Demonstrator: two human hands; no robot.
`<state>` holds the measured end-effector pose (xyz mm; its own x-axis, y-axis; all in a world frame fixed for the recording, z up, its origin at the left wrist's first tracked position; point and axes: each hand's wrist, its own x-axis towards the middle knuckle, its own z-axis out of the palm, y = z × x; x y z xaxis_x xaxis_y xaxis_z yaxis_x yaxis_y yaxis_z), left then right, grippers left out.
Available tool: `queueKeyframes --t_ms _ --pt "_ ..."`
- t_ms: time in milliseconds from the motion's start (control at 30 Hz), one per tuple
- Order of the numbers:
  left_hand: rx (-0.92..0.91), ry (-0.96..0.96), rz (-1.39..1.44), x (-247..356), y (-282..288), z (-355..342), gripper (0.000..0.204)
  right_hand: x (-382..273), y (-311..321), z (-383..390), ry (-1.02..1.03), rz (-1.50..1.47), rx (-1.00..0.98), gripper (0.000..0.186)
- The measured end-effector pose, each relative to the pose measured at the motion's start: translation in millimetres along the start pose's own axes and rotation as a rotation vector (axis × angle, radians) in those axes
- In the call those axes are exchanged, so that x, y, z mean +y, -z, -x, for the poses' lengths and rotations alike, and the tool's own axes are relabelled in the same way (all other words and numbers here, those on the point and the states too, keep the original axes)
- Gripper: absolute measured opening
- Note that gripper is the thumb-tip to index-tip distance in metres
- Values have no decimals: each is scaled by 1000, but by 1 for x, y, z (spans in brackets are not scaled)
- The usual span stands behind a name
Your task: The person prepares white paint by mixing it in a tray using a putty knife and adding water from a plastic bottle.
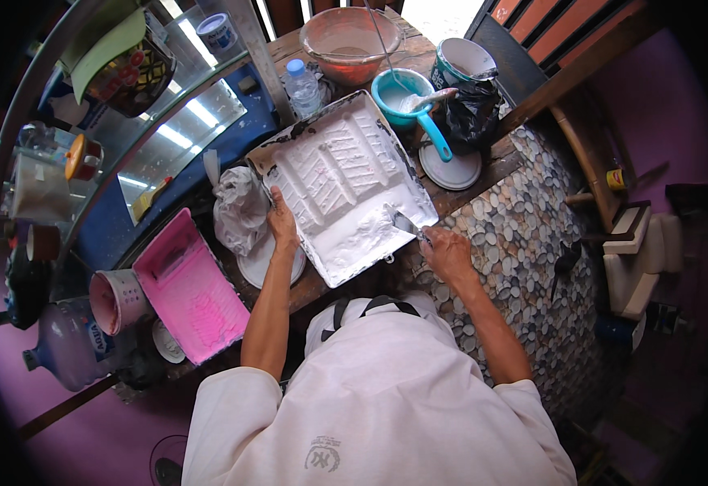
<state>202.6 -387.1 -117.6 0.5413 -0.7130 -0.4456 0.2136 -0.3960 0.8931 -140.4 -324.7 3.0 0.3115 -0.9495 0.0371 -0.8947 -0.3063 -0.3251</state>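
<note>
In front of me on a wooden table lies a paint tray (321, 158), coated in white paint, with raised ribs across its far part. My left hand (284, 220) grips the tray's left edge, fingers closed on the rim. My right hand (449, 255) is closed around the handle of a putty knife (402, 223) at the tray's near right corner. The blade rests in the thick white paint (362, 236) in the well. The handle is mostly hidden by my fingers.
Left stands a pink paint tray (228, 304) beside a bucket (112, 300) and a plastic bag (242, 206). Beyond are a water bottle (303, 89), a red basin (346, 49), a turquoise dipper (406, 113) holding a brush (431, 99), and a paint pail (463, 61). A glass cabinet (183, 113) borders the left.
</note>
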Motion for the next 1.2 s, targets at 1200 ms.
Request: queueKeyframes --t_ms 1200 --pt "-436 110 572 24 -1 34 74 -31 -1 -5 34 196 -80 15"
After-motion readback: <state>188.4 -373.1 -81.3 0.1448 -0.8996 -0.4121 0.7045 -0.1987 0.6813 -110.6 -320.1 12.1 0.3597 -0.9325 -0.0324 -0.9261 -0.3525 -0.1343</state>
